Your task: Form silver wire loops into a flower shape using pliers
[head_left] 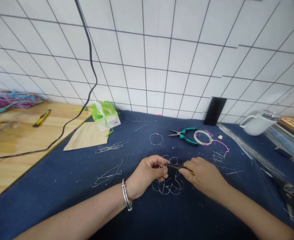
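Observation:
My left hand [147, 175], with a silver bangle on its wrist, is closed in a pinch on a cluster of thin silver wire loops [168, 183] shaped like petals, held just above the dark blue cloth [61, 186]. My right hand [203, 175] is closed on a thin dark stick-like tool [174, 166] that points left and meets the wire loops at my left fingertips. Both hands sit close together near the middle of the cloth.
Teal-handled pliers [184, 135], a coil of pale wire [203, 137] and a single wire ring [156, 139] lie beyond my hands. Cut wire bundles [108, 175] lie left. A green tissue pack [104, 115], brown paper [85, 136], white pitcher [255, 124], black cable [61, 130].

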`<state>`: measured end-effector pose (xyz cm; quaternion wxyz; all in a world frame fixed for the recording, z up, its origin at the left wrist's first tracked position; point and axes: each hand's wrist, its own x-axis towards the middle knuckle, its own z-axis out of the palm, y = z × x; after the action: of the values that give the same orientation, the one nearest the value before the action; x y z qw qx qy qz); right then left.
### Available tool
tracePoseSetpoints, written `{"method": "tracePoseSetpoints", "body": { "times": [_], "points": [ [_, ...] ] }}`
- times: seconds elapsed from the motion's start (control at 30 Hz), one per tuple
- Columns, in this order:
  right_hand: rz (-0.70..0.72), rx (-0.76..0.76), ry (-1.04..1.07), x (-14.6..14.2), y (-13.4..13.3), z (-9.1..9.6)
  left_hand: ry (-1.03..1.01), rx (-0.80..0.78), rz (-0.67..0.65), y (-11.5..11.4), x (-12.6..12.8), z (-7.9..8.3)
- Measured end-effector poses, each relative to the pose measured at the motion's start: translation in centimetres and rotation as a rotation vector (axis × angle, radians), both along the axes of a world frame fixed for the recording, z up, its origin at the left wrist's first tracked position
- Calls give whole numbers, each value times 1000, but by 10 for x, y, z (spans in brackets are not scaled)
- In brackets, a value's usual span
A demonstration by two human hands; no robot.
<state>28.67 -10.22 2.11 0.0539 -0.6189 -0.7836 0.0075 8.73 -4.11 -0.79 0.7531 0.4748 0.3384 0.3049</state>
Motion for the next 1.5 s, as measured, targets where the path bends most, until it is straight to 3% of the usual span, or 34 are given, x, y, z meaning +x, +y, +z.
{"method": "tracePoseSetpoints", "body": {
  "times": [0.4, 0.97, 1.5],
  "points": [
    [41, 130, -107, -3, -4, -2, 10, 41, -13, 0, 0, 1],
    [-6, 108, -159, -7, -4, -1, 61, 56, -7, 1, 2, -1],
    [31, 126, -149, -3, -2, -5, 10, 5, -50, 5, 0, -5]
  ]
}}
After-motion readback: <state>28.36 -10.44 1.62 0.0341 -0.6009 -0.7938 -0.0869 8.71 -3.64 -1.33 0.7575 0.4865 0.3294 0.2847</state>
